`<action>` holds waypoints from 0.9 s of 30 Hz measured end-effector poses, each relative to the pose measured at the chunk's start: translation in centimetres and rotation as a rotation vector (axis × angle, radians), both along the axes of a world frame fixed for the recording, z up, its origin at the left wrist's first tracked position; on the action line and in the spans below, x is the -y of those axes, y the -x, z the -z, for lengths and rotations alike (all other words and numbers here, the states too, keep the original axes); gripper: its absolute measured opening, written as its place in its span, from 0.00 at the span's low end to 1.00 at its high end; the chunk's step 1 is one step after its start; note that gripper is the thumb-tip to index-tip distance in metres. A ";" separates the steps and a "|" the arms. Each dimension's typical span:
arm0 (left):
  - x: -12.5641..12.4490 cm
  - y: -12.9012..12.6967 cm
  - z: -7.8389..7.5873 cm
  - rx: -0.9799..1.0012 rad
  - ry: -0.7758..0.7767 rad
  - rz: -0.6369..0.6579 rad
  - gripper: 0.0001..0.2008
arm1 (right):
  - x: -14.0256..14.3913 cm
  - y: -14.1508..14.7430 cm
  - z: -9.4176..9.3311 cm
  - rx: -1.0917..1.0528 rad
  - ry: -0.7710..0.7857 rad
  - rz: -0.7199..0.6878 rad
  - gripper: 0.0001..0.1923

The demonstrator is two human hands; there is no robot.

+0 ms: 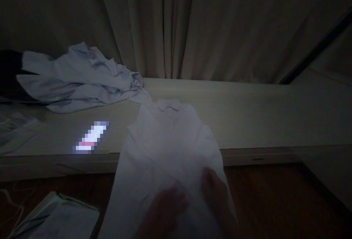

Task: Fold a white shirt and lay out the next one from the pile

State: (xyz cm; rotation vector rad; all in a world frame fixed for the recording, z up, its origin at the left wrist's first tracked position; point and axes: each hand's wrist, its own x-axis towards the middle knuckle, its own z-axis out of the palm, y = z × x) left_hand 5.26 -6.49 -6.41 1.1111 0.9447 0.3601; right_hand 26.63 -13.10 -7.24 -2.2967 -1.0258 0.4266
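Observation:
A white collared shirt (172, 136) lies spread out, its buttoned collar towards the back of a low pale bench. Its body runs over the bench's front edge towards me. My left hand (169, 204) is over the lower middle of the shirt, smeared by motion, so its fingers do not show clearly. To the right, near the shirt's side edge, my right hand (214, 186) appears partly curled, but it is dark and blurred. Whether either hand grips the cloth cannot be made out.
A rumpled heap of white shirts (90, 77) lies at the bench's back left. A lit, pixelated phone-like screen (92, 136) is on the bench (264, 118), near a clear plastic bag (16, 125). Curtains (220, 30) hang behind. A white bag-like item (66, 217) sits on the floor.

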 end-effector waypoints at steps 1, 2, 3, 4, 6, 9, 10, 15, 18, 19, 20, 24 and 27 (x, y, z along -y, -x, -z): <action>0.4 -0.1 0.1 -0.014 -0.012 -0.012 0.19 | 0.0 0.0 -0.1 -0.001 -0.003 0.007 0.22; 0.7 -0.3 0.2 -0.036 -0.015 -0.030 0.19 | 0.0 0.0 -0.2 -0.003 -0.011 0.014 0.21; 1.1 -0.5 0.2 -0.064 -0.024 -0.051 0.20 | 0.0 0.0 -0.3 -0.003 -0.025 0.021 0.21; 1.3 -0.7 0.2 -0.096 -0.034 -0.075 0.21 | -0.1 0.0 -0.4 -0.005 -0.039 0.027 0.21; 1.5 -1.1 0.2 -0.156 -0.049 -0.115 0.25 | -0.1 -0.1 -0.4 -0.010 -0.058 0.039 0.21; 0.9 -1.6 0.4 -0.110 -0.029 -0.176 0.28 | -0.1 -0.2 -0.2 -0.032 -0.059 0.034 0.21; 0.5 -1.7 0.5 -0.065 -0.009 -0.194 0.28 | -0.1 -0.3 -0.1 -0.035 -0.055 0.031 0.21; -0.9 -2.3 0.1 0.067 0.031 -0.184 0.25 | 0.1 -0.3 0.4 -0.043 -0.048 0.047 0.21; -1.6 -1.9 -0.9 0.085 0.023 -0.121 0.21 | 0.1 -0.5 0.2 -0.069 -0.090 0.042 0.20; -2.2 -1.6 -1.2 0.082 0.000 -0.073 0.20 | 0.0 -0.7 0.1 -0.064 -0.119 0.046 0.19; -3.0 -1.3 -1.5 0.075 -0.031 -0.021 0.19 | -0.2 -0.8 -0.2 -0.044 -0.155 0.057 0.18; -8.9 0.7 -1.7 0.021 -0.195 0.023 0.19 | -2.9 -1.4 -1.3 0.114 -0.314 0.063 0.17; -14.7 1.9 -0.4 -0.271 -0.671 -0.169 0.20 | -6.7 -1.8 -1.5 0.212 -0.348 -0.083 0.17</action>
